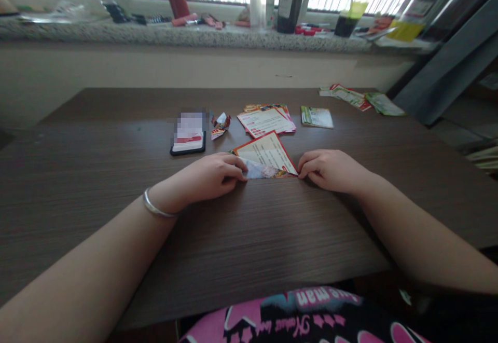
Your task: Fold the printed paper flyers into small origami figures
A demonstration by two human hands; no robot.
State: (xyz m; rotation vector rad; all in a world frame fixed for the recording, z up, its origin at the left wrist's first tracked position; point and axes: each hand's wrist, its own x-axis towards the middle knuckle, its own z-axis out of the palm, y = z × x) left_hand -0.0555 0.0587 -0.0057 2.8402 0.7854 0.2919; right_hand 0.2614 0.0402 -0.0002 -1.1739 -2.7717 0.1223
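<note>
A printed paper card with a red border lies on the table in front of me. Its near edge is folded over, showing a pale, patterned back side. My left hand has its fingers closed on the left end of the fold. At the right end, my right hand pinches the card's corner between thumb and fingers. Just beyond the card is a loose pile of similar printed cards. A small folded paper piece in red and white stands left of that pile, beside a phone.
The brown wooden table reaches to the wall. A small stack of green-and-white cards lies right of the pile, and more cards lie at the back right. Bottles and small items crowd the stone windowsill.
</note>
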